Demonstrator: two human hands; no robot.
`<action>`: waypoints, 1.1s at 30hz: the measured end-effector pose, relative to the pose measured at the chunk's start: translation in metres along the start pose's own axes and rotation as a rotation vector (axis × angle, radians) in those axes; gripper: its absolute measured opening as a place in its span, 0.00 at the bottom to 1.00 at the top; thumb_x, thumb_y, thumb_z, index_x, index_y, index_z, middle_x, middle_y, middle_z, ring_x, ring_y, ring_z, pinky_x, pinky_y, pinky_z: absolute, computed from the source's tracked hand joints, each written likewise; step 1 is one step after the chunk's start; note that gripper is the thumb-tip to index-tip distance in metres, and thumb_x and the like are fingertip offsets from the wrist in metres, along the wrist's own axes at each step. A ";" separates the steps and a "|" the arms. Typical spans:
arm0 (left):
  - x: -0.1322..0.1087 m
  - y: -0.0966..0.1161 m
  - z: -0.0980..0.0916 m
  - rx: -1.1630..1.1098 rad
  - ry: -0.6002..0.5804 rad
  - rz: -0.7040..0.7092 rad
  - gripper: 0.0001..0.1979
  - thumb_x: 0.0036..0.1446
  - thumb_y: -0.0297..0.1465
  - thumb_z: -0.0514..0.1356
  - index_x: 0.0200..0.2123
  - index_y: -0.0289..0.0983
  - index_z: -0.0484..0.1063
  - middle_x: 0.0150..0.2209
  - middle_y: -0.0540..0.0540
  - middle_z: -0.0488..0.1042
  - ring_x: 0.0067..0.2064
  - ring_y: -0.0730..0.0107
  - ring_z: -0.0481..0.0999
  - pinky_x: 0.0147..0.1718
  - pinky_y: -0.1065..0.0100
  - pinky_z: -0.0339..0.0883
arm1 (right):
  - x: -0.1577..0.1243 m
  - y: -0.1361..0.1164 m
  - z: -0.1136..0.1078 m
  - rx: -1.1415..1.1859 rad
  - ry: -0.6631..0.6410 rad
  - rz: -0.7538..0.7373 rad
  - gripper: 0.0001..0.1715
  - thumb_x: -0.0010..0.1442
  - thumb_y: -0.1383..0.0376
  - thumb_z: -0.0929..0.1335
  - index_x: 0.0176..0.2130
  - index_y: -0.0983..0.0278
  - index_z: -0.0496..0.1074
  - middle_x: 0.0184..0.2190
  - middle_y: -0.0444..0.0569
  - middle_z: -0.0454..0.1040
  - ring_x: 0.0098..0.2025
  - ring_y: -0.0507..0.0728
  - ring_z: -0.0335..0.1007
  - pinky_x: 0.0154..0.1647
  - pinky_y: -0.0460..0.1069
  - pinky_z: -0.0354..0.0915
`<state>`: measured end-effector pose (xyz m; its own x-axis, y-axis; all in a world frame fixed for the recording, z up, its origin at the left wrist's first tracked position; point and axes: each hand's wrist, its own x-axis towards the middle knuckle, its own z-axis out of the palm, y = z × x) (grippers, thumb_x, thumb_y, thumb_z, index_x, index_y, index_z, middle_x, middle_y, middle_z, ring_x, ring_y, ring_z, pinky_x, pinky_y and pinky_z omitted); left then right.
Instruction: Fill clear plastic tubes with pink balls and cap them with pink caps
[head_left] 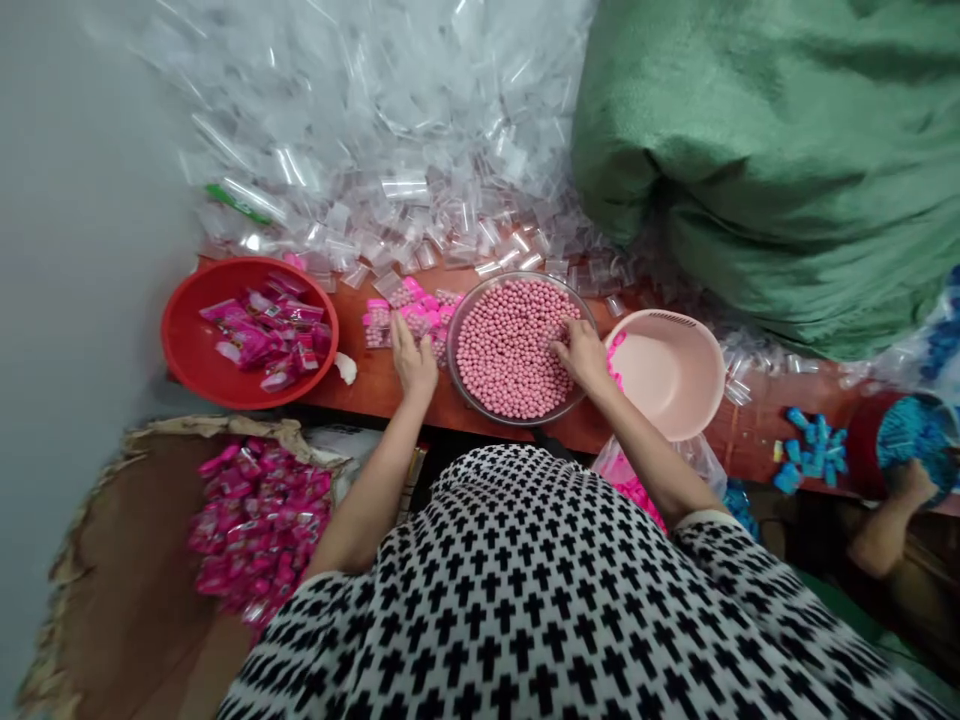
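My left hand [414,362] lies open, fingers stretched out, against the near side of a cluster of small clear containers [420,310] with bright pink caps and pale pink beads inside. Right of it stands a round metal bowl [480,408] filled with pink beads [514,350]. Over the bowl's right side, my right hand [583,352] reaches down to the beads with thumb and fingers curled. Whatever it grips is too small or hidden to make out. A pale pink basin [667,375] sits beside my right wrist, with bright pink pieces [615,360] along its left side.
A red basin [176,335] holds pink packets. More packets [259,525] fill a sack-lined box at lower left. Clear empty tubes [450,215] pile up behind, beside a green sack [765,170]. At far right, another person's hand [911,485] is at a container of blue beads.
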<state>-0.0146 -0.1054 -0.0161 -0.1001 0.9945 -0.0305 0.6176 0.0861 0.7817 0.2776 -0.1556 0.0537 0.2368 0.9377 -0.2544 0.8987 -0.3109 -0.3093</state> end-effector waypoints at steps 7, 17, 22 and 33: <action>-0.030 0.087 0.061 -0.071 -0.411 0.371 0.20 0.60 0.31 0.58 0.55 0.33 0.69 0.50 0.38 0.75 0.51 0.61 0.74 0.55 0.60 0.66 | 0.009 0.016 0.022 0.262 -0.004 -0.015 0.17 0.53 0.63 0.70 0.43 0.65 0.70 0.41 0.52 0.74 0.42 0.60 0.69 0.47 0.55 0.65; -0.028 0.097 0.091 -0.556 -0.659 0.077 0.17 0.55 0.39 0.62 0.44 0.34 0.76 0.43 0.43 0.78 0.45 0.62 0.77 0.49 0.59 0.70 | 0.009 0.031 0.010 0.957 -0.115 -0.202 0.19 0.50 0.55 0.72 0.39 0.62 0.68 0.31 0.43 0.72 0.34 0.53 0.70 0.39 0.49 0.68; -0.032 0.098 0.078 -0.675 -0.777 -0.062 0.27 0.47 0.47 0.66 0.44 0.33 0.76 0.41 0.42 0.79 0.40 0.61 0.78 0.43 0.58 0.73 | 0.004 0.032 -0.014 0.650 -0.126 -0.574 0.13 0.61 0.60 0.66 0.45 0.62 0.72 0.42 0.50 0.77 0.45 0.56 0.72 0.50 0.51 0.65; -0.042 0.076 0.066 -0.631 -0.721 -0.244 0.25 0.41 0.47 0.69 0.38 0.36 0.73 0.35 0.47 0.77 0.36 0.65 0.78 0.43 0.57 0.75 | -0.044 0.052 0.017 0.711 0.080 -0.112 0.13 0.61 0.58 0.66 0.41 0.64 0.71 0.35 0.47 0.77 0.34 0.53 0.72 0.38 0.46 0.65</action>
<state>0.0880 -0.1372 0.0034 0.4596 0.7696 -0.4433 0.0932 0.4546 0.8858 0.3077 -0.2156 0.0336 0.2080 0.9698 -0.1270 0.4684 -0.2128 -0.8575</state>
